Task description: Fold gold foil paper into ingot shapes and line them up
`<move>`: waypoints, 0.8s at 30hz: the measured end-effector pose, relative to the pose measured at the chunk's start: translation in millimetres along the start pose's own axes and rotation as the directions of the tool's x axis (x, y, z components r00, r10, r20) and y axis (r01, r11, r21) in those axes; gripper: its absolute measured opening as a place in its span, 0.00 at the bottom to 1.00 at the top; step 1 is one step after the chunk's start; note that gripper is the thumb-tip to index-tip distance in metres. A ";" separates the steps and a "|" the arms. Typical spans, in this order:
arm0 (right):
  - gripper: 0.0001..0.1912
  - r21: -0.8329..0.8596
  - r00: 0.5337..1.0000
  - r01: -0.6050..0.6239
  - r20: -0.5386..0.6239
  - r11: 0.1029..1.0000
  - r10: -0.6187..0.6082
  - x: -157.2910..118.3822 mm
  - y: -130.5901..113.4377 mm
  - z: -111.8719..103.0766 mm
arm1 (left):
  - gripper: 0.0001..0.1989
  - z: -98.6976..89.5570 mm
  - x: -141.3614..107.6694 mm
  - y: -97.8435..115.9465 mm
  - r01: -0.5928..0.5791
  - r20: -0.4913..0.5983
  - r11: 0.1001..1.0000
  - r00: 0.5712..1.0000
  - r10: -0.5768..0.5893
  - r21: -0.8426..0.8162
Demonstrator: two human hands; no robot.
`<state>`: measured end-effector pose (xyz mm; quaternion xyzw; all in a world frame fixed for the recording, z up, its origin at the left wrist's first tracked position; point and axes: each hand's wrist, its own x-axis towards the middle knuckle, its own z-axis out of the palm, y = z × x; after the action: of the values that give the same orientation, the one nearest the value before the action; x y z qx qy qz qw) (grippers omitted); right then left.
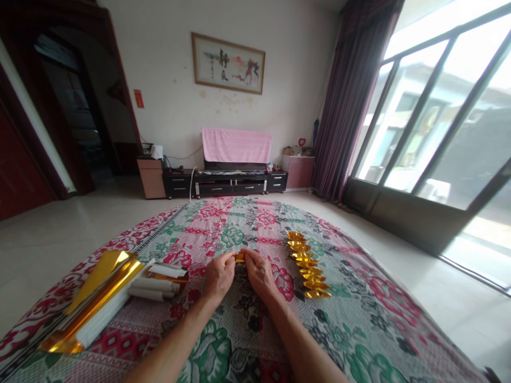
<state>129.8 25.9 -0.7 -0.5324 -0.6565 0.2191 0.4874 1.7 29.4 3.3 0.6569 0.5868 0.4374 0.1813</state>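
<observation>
Between my two hands is a small piece of gold foil paper [240, 258], mostly covered by the fingers. My left hand [221, 274] pinches its left end, and my right hand [258, 272] grips the right end. Both hands are closed, held over the middle of the patterned cloth [279, 340]. To the right lies a column of several folded gold paper ingots [310, 271]. On the left are rolled white-backed paper tubes [154, 287] and a stack of gold foil sheets [99, 303], partly curled.
Beyond the cloth's far edge stands a low black cabinet [231, 186] with a pink towel [236, 144] over what looks like a screen. Large windows [431, 122] and a purple curtain [347, 106] line the right side; a dark doorway [75, 106] opens at left.
</observation>
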 end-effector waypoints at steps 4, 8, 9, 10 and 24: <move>0.18 -0.023 1.000 0.020 0.006 1.000 -0.020 0.0 -0.6 -0.2 | 0.17 1.4 -0.1 -2.7 -0.004 0.006 1.000 1.000 0.004 0.002; 0.18 -0.032 1.000 0.005 -0.006 0.999 -0.005 0.3 -2.2 -0.5 | 0.17 1.8 -0.4 -3.3 -0.009 0.012 1.000 1.000 0.008 0.010; 0.18 -0.033 1.000 0.006 -0.007 0.999 -0.006 0.3 -2.3 -0.4 | 0.17 1.8 -0.4 -3.2 -0.007 0.014 1.000 1.000 0.006 0.013; 0.18 -0.031 1.000 0.008 -0.006 0.999 -0.008 0.3 -2.2 -0.2 | 0.18 1.7 -0.5 -3.1 -0.003 0.014 1.000 1.000 0.002 0.019; 0.18 -0.012 0.999 0.022 0.024 1.000 -0.021 -0.8 -3.8 -0.7 | 0.19 2.3 0.0 -4.1 0.021 0.035 1.000 0.999 -0.021 0.015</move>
<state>128.6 23.7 2.4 -0.5256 -0.6693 0.2162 0.4785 1.0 31.1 -1.0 0.6595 0.5935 0.4197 0.1914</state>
